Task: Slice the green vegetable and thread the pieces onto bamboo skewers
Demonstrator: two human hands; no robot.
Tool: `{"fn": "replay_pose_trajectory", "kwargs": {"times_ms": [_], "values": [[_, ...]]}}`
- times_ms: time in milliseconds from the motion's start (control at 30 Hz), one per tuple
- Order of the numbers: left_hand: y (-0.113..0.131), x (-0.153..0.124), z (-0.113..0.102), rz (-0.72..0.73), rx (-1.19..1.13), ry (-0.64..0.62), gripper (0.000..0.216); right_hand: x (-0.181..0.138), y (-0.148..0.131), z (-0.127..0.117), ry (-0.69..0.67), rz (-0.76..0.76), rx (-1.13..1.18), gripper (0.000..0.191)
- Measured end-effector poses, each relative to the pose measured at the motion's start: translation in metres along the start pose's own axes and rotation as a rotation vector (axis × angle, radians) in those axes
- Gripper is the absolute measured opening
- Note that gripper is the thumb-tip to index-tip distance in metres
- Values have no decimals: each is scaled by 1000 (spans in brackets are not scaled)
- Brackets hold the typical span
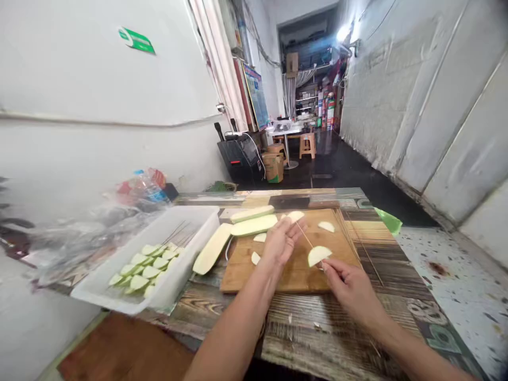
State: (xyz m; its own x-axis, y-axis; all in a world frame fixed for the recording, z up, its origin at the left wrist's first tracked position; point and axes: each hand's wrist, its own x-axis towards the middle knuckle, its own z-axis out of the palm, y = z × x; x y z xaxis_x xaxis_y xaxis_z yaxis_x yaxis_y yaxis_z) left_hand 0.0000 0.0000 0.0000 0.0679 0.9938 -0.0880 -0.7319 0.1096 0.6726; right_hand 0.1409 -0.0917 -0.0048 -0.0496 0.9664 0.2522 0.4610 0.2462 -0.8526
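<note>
My right hand (pixel 347 283) is closed on the lower end of a thin bamboo skewer (pixel 305 234). A half-moon zucchini slice (pixel 318 256) is threaded on it, just beyond my fingertips. Over the cutting board (pixel 254 278), my left hand (pixel 281 241) pinches another pale half-moon slice (pixel 296 216) at its fingertips. The skewer's far end reaches this slice; whether it has pierced it I cannot tell. Loose slices lie on the board, one (pixel 326 226) to the right and a few near my left wrist. Long halved zucchini pieces (pixel 254 225) lie along the board's left side.
A white plastic tub (pixel 93 280) on the left holds several skewered slices (pixel 151 271). Bare skewers (pixel 367 254) lie along the board's right. A knife (pixel 289 202) rests behind the board. Plastic bags (pixel 99 222) and a bottle (pixel 151 188) crowd the far left.
</note>
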Motion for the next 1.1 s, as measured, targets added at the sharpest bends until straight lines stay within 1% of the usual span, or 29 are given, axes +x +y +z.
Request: {"fn": "replay_pose_trajectory", "kwargs": {"times_ms": [133,267,367,467,567,700,1033,1100], "values": [[-1,-1,2,-15,5,38,6,-2,4,2,5,-9,10,33],[2,-3,6,-20,7,43,8,-1,7,2,-1,6,33,33],[5,-2,6,-47,37,93,14,0,8,3,-23,-8,62,33],[6,1,3,-13,58,133,18,-1,9,6,-45,-18,87,31],[4,3,1,35,36,134,11,-2,11,8,-56,-5,85,30],[2,2,3,26,47,141,6,-2,11,9,-61,3,85,30],[1,1,2,14,80,141,7,-1,10,10,-67,49,140,31],[1,0,1,14,90,140,7,-1,11,11,-54,37,117,31]]}}
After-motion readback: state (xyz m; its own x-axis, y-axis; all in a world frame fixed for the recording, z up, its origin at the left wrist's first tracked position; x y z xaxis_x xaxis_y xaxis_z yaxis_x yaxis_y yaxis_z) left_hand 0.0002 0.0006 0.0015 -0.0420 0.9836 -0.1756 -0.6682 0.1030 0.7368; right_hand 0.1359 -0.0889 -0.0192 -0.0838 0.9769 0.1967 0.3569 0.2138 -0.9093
